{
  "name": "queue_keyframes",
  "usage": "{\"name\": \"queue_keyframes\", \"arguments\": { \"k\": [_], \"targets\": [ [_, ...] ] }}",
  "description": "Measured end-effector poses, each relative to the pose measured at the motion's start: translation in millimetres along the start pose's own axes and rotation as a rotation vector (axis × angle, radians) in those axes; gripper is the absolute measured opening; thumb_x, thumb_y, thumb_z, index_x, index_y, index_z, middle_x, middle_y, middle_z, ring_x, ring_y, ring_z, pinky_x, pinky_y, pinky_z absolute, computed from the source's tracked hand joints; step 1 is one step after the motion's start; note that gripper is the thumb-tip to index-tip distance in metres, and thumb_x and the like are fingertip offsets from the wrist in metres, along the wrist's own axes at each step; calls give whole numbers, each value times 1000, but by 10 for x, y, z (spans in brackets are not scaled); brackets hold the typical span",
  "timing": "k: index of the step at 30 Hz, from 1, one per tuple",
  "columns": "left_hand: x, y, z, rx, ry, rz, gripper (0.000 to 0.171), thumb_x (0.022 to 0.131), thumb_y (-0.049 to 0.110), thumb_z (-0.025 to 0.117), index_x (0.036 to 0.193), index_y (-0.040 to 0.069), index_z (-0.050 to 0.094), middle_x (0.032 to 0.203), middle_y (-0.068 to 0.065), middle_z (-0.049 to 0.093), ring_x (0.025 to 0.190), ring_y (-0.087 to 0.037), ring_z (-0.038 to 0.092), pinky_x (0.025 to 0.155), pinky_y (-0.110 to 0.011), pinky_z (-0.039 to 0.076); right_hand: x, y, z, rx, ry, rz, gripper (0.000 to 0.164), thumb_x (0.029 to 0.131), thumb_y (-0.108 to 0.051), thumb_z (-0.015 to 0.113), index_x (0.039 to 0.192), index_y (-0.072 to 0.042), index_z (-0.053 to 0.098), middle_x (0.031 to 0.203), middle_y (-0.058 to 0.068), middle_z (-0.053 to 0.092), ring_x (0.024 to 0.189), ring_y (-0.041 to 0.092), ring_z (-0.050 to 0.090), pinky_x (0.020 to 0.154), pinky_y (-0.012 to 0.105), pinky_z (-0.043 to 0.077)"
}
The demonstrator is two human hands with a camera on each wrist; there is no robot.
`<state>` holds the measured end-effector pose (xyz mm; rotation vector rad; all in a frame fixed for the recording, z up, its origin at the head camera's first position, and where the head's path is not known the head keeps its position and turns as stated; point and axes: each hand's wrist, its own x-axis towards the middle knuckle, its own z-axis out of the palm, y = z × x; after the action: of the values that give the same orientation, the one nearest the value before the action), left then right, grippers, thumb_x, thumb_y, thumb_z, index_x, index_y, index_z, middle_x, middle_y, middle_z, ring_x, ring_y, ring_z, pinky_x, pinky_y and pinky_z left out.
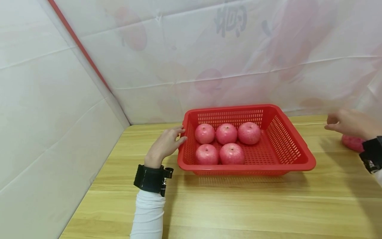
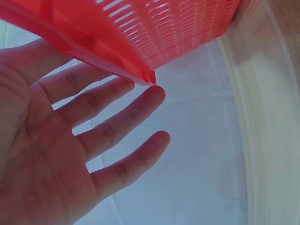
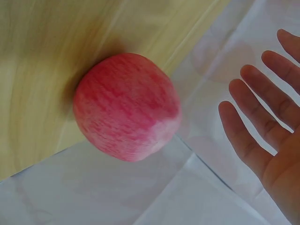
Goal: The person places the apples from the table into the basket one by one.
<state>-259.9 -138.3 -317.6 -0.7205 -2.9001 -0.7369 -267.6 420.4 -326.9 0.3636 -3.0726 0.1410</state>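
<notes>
A red plastic basket with slotted walls stands on the wooden table, and several pink-red apples sit inside it in two rows. My left hand is at the basket's left rim. The left wrist view shows its loosely extended fingers under the rim's edge, fingertips right at the red plastic. Over at the right, my right hand hovers above another apple, which it partly covers in the head view. Seen from the right wrist, this apple lies apart from the spread fingers.
Behind the basket rises a pale cloth wall with faded fruit prints. A second pale wall borders the wooden table on the left. Both wrists wear black straps.
</notes>
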Motion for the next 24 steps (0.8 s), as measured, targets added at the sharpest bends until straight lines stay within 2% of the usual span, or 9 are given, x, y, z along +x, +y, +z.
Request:
{"name": "queue_keyframes", "arguments": {
  "k": [7, 15, 19, 24],
  "targets": [
    [0, 0, 8, -2, 4, 8, 38, 86, 17, 60, 121, 3, 55, 124, -12, 52, 99, -23, 50, 80, -36, 51, -35, 67, 38, 5, 12, -1, 14, 77, -11, 65, 70, -1, 59, 70, 13, 61, 62, 24, 52, 58, 48, 49],
    [6, -4, 13, 1, 8, 22, 37, 86, 17, 60, 121, 3, 55, 122, -13, 53, 97, -24, 51, 79, -36, 52, -101, 243, 141, -42, 111, -32, 14, 74, -12, 67, 70, -2, 59, 71, 16, 62, 67, 32, 56, 64, 53, 47],
    [6, -7, 13, -2, 5, 20, 38, 86, 17, 60, 121, 2, 55, 122, -13, 53, 96, -23, 51, 78, -35, 52, -107, 315, 159, -73, 95, -29, 17, 74, -13, 66, 73, 3, 59, 73, 20, 61, 68, 35, 56, 64, 54, 47],
    [3, -8, 13, -3, 3, 11, 39, 86, 17, 60, 121, 3, 54, 124, -13, 52, 97, -22, 51, 78, -34, 52, -131, 387, 158, -94, 105, -10, 19, 72, -15, 67, 76, 2, 59, 78, 24, 61, 70, 37, 55, 65, 55, 46]
  ]
}}
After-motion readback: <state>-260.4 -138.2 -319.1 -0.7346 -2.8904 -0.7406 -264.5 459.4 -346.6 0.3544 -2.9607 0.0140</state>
